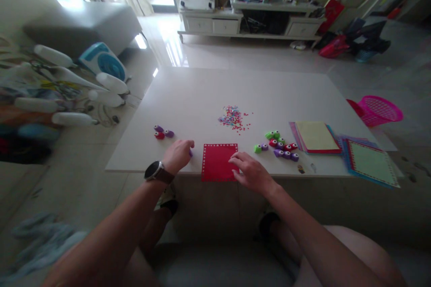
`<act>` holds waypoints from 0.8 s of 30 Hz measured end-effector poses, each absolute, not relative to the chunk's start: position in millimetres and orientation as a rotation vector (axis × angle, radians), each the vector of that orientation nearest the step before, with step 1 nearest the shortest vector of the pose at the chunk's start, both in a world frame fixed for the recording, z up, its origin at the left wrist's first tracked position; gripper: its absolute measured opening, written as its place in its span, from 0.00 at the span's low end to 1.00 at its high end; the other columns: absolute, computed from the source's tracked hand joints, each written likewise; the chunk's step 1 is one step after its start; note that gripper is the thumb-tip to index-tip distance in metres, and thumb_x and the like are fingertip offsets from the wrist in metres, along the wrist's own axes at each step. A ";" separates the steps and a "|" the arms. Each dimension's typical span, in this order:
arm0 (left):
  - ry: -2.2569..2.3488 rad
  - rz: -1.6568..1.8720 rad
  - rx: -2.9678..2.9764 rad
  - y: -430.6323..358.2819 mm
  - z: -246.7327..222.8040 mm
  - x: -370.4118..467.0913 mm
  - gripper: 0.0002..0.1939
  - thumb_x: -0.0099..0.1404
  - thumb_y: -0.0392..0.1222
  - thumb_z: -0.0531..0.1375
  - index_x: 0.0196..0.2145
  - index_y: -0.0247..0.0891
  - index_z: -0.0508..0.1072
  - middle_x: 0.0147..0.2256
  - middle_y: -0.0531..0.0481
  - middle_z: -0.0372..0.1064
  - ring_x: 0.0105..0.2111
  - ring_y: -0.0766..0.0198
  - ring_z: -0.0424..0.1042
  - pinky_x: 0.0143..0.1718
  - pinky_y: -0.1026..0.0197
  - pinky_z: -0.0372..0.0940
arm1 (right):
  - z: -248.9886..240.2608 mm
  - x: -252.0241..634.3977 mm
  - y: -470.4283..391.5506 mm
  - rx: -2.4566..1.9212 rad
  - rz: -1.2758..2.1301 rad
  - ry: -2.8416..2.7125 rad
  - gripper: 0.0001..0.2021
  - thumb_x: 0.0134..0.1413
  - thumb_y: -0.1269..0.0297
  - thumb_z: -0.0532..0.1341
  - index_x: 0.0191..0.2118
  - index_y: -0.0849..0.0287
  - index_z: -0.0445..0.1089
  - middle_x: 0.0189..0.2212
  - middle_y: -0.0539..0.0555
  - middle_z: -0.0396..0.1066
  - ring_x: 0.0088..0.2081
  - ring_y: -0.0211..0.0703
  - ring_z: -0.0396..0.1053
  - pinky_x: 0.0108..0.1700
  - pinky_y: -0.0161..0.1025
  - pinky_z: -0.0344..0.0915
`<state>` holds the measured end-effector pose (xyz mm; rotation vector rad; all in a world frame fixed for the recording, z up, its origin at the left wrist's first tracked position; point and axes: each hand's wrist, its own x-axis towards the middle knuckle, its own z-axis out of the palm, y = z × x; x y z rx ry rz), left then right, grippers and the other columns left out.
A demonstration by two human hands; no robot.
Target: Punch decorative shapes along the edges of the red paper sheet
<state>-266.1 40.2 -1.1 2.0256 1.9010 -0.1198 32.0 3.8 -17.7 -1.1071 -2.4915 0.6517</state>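
Note:
A red sheet of paper (pixel 218 163) lies at the table's near edge, its front side slightly overhanging. Small punched holes line its left, top and part of its right side. My right hand (pixel 252 172) rests at the sheet's right edge, with thumb and fingers apart. Left of the sheet, my left hand (pixel 178 154), below a wristwatch, is closed on a small purple paper punch (pixel 191 153), mostly hidden by the fingers. Three more punches (pixel 169 133), purple and red, stand farther left. Several green, red and purple punches (pixel 279 144) are grouped right of the sheet.
Behind the sheet spreads a pile of coloured confetti (pixel 232 117). Two paper stacks, one yellow-topped (pixel 318 135) and one green-topped (pixel 372 163), lie at the right of the white table (pixel 269 89). A pink basket (pixel 382 110) stands beyond the right edge.

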 end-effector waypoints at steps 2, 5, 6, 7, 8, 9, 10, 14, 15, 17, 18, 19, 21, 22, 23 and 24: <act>1.901 -0.133 2.029 40.8 -1.5 -265.0 0.22 0.64 0.28 0.55 0.52 0.39 0.78 0.47 0.41 0.79 0.52 0.50 0.74 0.51 0.54 0.68 | -17.7 32.2 4.0 -1.115 0.658 -2.502 0.13 0.61 0.76 0.61 0.49 0.55 0.72 0.50 0.58 0.72 0.54 0.49 0.70 0.59 0.48 0.69; 1.899 -0.166 2.062 41.9 -0.4 -263.1 0.22 0.64 0.29 0.55 0.52 0.39 0.79 0.46 0.40 0.78 0.51 0.49 0.74 0.50 0.52 0.68 | -16.7 31.9 4.2 -1.128 0.660 -2.520 0.12 0.62 0.76 0.61 0.47 0.56 0.72 0.49 0.58 0.72 0.53 0.49 0.70 0.58 0.47 0.69; 1.888 -0.164 2.093 42.1 0.5 -262.0 0.21 0.64 0.29 0.55 0.51 0.38 0.79 0.46 0.40 0.78 0.52 0.48 0.73 0.50 0.52 0.68 | -16.2 31.7 4.1 -1.133 0.660 -2.524 0.11 0.62 0.77 0.61 0.47 0.56 0.72 0.49 0.58 0.72 0.53 0.49 0.70 0.57 0.47 0.69; 1.872 -0.150 2.129 42.2 1.6 -260.6 0.21 0.63 0.29 0.55 0.49 0.38 0.80 0.46 0.40 0.77 0.52 0.48 0.73 0.51 0.52 0.68 | -15.6 31.4 4.0 -1.139 0.661 -2.527 0.11 0.62 0.77 0.61 0.46 0.56 0.72 0.48 0.58 0.72 0.53 0.50 0.70 0.57 0.47 0.69; 1.851 -0.127 2.164 41.9 2.7 -259.0 0.20 0.62 0.29 0.56 0.48 0.38 0.80 0.47 0.40 0.77 0.53 0.48 0.72 0.52 0.52 0.68 | -15.1 31.1 3.9 -1.144 0.662 -2.530 0.11 0.62 0.77 0.61 0.46 0.57 0.72 0.48 0.58 0.72 0.53 0.50 0.70 0.57 0.47 0.69; 1.828 -0.103 2.185 41.3 3.6 -257.0 0.18 0.62 0.29 0.56 0.46 0.37 0.80 0.47 0.40 0.76 0.53 0.48 0.72 0.52 0.52 0.68 | -14.7 30.9 3.7 -1.148 0.662 -2.532 0.11 0.61 0.77 0.61 0.46 0.57 0.72 0.48 0.58 0.72 0.52 0.50 0.70 0.57 0.47 0.69; 1.809 -0.085 2.185 40.3 4.1 -255.0 0.17 0.62 0.30 0.56 0.45 0.37 0.79 0.47 0.41 0.76 0.51 0.49 0.73 0.52 0.53 0.68 | -14.4 30.7 3.4 -1.153 0.662 -2.534 0.11 0.61 0.77 0.61 0.45 0.57 0.72 0.48 0.58 0.72 0.52 0.50 0.70 0.57 0.47 0.69; 1.735 -0.131 2.110 33.5 0.7 -248.7 0.14 0.65 0.32 0.56 0.44 0.37 0.78 0.45 0.42 0.76 0.45 0.54 0.76 0.50 0.55 0.69 | -14.4 29.9 2.4 -1.158 0.667 -2.547 0.11 0.61 0.78 0.60 0.44 0.58 0.72 0.49 0.58 0.72 0.53 0.50 0.70 0.57 0.46 0.69; 1.728 -0.150 2.108 32.0 -1.1 -248.5 0.13 0.65 0.32 0.57 0.44 0.37 0.78 0.45 0.42 0.77 0.45 0.54 0.76 0.49 0.56 0.69 | -14.5 29.7 2.2 -1.159 0.670 -2.552 0.10 0.61 0.78 0.60 0.44 0.58 0.72 0.48 0.58 0.72 0.53 0.49 0.69 0.57 0.46 0.68; 1.737 -0.175 2.121 30.7 -4.9 -250.9 0.13 0.65 0.32 0.57 0.43 0.37 0.78 0.45 0.42 0.77 0.45 0.54 0.76 0.50 0.56 0.69 | -14.8 29.3 1.9 -1.160 0.672 -2.563 0.10 0.61 0.78 0.60 0.43 0.57 0.72 0.48 0.58 0.72 0.52 0.49 0.69 0.56 0.46 0.68; 1.751 -0.184 2.127 31.3 -6.5 -253.5 0.13 0.65 0.33 0.56 0.43 0.37 0.78 0.45 0.41 0.77 0.45 0.54 0.76 0.50 0.56 0.69 | -15.0 29.1 1.7 -1.162 0.671 -2.568 0.10 0.61 0.78 0.60 0.43 0.57 0.72 0.48 0.58 0.72 0.52 0.49 0.69 0.56 0.46 0.68; 1.768 -0.193 2.130 32.8 -8.0 -256.9 0.13 0.65 0.33 0.56 0.43 0.37 0.78 0.45 0.41 0.77 0.46 0.54 0.77 0.50 0.56 0.69 | -15.2 29.0 1.7 -1.165 0.668 -2.571 0.09 0.61 0.78 0.61 0.43 0.57 0.72 0.48 0.58 0.72 0.52 0.49 0.69 0.55 0.45 0.68; 1.808 -0.216 2.122 38.2 -10.5 -265.7 0.14 0.66 0.34 0.56 0.46 0.36 0.78 0.46 0.40 0.78 0.47 0.53 0.77 0.52 0.56 0.68 | -15.5 28.9 1.6 -1.170 0.668 -2.576 0.09 0.62 0.78 0.61 0.42 0.57 0.72 0.47 0.58 0.72 0.52 0.49 0.69 0.55 0.46 0.68; 1.833 -0.232 2.105 41.8 -11.5 -270.8 0.14 0.67 0.35 0.57 0.47 0.36 0.78 0.47 0.39 0.78 0.49 0.52 0.77 0.53 0.56 0.68 | -15.5 28.9 1.7 -1.171 0.669 -2.577 0.09 0.62 0.78 0.60 0.42 0.57 0.72 0.47 0.58 0.72 0.52 0.49 0.69 0.55 0.46 0.68; 1.859 -0.252 2.081 45.7 -12.4 -276.2 0.15 0.67 0.36 0.57 0.49 0.35 0.78 0.48 0.38 0.77 0.50 0.51 0.77 0.54 0.55 0.68 | -15.5 29.1 1.8 -1.171 0.670 -2.577 0.09 0.61 0.78 0.60 0.42 0.57 0.72 0.47 0.58 0.72 0.52 0.49 0.69 0.55 0.45 0.68; 1.883 -0.273 2.055 49.6 -13.3 -281.6 0.16 0.67 0.38 0.58 0.50 0.35 0.78 0.50 0.37 0.77 0.51 0.50 0.77 0.54 0.55 0.68 | -15.4 29.2 1.9 -1.171 0.671 -2.577 0.09 0.61 0.78 0.60 0.42 0.57 0.72 0.47 0.58 0.72 0.52 0.49 0.69 0.55 0.45 0.68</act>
